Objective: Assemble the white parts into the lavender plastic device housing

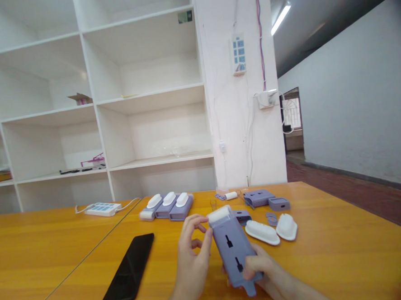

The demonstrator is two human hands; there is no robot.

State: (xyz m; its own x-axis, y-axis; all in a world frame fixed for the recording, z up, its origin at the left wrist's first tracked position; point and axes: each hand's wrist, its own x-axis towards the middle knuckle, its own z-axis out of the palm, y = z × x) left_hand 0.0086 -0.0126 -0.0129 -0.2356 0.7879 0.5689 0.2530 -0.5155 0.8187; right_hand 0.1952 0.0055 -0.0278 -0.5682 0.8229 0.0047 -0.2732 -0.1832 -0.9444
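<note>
My right hand (262, 268) grips the lower end of a purple plastic case (231, 247), its thumb across the front face. Two black key-shaped cut-outs show on that face, and a tab sticks out at the bottom. A white roller-like piece (220, 213) sits at the case's upper end. There, the thumb and index finger of my left hand (193, 254) pinch at the left corner, beside the white piece's end; the other fingers are curled. Behind the case lie a small purple part (241, 216), a long white cover (261, 232) and a shorter white cover (287, 227).
Three purple cases with white tops (182, 207) stand at the back. A black phone (129, 270) lies left, a white power strip (102, 209) behind it. Right of centre are a purple housing (258, 197), a purple block (279, 203) and a small white cylinder (231, 195). White shelves (149, 93) rise behind.
</note>
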